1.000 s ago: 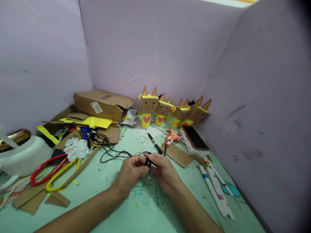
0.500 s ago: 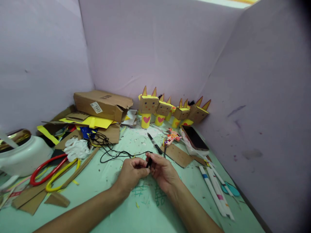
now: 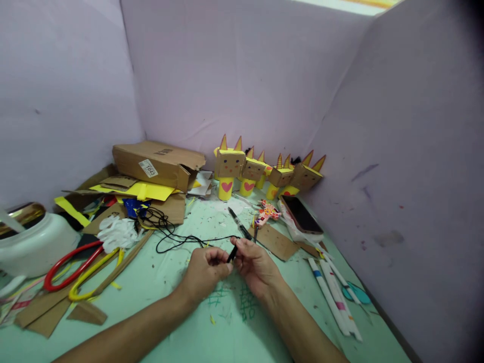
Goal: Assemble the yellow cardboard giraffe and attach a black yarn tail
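Before me, a green table (image 3: 227, 340) fills the corner. At its back left lies a brown box (image 3: 159, 160); right of that, a row of card figures (image 3: 231, 164) with yellow horns. Near the front middle, two bare hands almost meet. The left hand (image 3: 206, 272) pinches with thumb and forefinger; the right hand (image 3: 257, 267) closes its fingertips around the same object. A thin black cord (image 3: 159, 218) trails rightward from a loose tangle toward the right fingertips. Smallest is a short black piece (image 3: 232, 254), held between both hands. Its long axis slants: lower end at the left thumb, upper end pointing right and toward the table's back.
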The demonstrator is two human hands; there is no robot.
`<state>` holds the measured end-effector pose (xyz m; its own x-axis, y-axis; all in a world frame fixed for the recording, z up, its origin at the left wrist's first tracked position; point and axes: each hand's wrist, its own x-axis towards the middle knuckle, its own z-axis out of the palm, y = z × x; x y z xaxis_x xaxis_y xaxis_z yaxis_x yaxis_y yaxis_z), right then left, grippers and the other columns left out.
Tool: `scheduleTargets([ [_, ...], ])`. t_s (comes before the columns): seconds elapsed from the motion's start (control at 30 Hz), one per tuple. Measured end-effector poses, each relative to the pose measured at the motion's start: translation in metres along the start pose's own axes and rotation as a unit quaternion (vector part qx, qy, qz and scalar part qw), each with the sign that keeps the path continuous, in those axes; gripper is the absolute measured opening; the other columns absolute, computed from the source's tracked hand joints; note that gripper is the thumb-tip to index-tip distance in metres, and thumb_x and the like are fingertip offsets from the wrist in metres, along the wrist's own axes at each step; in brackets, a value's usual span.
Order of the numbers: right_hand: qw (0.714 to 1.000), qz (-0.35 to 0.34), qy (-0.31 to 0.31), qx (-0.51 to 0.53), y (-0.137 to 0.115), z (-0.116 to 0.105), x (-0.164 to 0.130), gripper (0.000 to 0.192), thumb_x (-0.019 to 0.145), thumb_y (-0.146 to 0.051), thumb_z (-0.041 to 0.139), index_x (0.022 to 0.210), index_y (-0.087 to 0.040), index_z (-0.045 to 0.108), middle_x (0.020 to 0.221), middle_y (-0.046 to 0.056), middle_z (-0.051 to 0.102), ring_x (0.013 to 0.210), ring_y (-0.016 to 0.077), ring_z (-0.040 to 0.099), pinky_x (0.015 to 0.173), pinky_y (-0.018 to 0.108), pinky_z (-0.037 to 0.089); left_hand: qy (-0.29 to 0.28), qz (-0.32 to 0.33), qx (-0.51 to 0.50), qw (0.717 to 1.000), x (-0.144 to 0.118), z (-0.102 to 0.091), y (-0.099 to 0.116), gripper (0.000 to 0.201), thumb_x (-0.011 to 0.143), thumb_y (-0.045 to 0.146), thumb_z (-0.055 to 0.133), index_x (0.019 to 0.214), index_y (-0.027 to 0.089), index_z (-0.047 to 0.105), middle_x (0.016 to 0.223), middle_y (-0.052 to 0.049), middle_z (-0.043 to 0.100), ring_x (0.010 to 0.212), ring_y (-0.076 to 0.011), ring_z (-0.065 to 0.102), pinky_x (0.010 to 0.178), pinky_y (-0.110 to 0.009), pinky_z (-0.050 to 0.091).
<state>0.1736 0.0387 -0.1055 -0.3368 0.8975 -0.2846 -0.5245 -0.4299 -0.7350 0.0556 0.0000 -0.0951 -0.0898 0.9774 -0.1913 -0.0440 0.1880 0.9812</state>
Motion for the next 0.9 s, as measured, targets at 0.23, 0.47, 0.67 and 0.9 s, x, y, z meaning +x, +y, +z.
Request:
scheduleTargets([
  [0.23, 0.999, 0.014, 0.033, 0.013, -0.0035, 0.0054, -0.0042, 0.034, 0.035, -0.023, 0.085, 0.06, -0.011, 0.066, 0.055, -0.003, 0.062, 0.037, 0.0001, 0.04, 0.036, 0.012, 0.033, 0.011, 0.002, 0.004, 1.0, 0.0002, -0.001, -0.0023, 0.01, 0.044, 0.019, 0.064, 0.047, 0.013, 0.057, 0.041, 0.006, 0.044, 0.044, -0.0064, 0.033, 0.045, -0.021, 0.024],
  [0.47, 1.0, 0.013, 0.017, -0.018, -0.0062, 0.008, -0.0078, 0.032, 0.04, -0.027, 0.085, 0.059, -0.011, 0.064, 0.064, 0.002, 0.067, 0.038, 0.0021, 0.048, 0.036, 0.013, 0.037, 0.014, -0.001, -0.006, 1.0, 0.0022, -0.0014, -0.004, 0.006, 0.043, 0.016, 0.064, 0.046, 0.012, 0.061, 0.042, 0.004, 0.051, 0.045, -0.0081, 0.039, 0.048, -0.022, 0.031],
  [0.67, 0.998, 0.011, 0.009, -0.055, -0.0039, 0.0092, -0.0097, 0.031, 0.047, -0.031, 0.082, 0.059, -0.011, 0.062, 0.058, 0.002, 0.065, 0.043, 0.0073, 0.056, 0.039, 0.015, 0.041, 0.003, 0.001, -0.011, 1.0, 0.003, -0.0016, -0.0071, 0.008, 0.044, 0.017, 0.068, 0.049, 0.012, 0.065, 0.045, 0.002, 0.057, 0.048, -0.0102, 0.045, 0.05, -0.022, 0.033],
  [0.9, 0.994, -0.016, 0.023, -0.105, -0.0024, 0.0051, -0.0063, 0.031, 0.05, -0.033, 0.08, 0.058, -0.011, 0.06, 0.051, 0.001, 0.062, 0.04, 0.0071, 0.053, 0.041, 0.017, 0.042, -0.015, 0.04, 0.005, 0.999, -0.0011, -0.0026, -0.0052, 0.015, 0.051, 0.025, 0.066, 0.059, 0.012, 0.069, 0.054, -0.002, 0.064, 0.053, -0.0137, 0.052, 0.053, -0.024, 0.04],
])
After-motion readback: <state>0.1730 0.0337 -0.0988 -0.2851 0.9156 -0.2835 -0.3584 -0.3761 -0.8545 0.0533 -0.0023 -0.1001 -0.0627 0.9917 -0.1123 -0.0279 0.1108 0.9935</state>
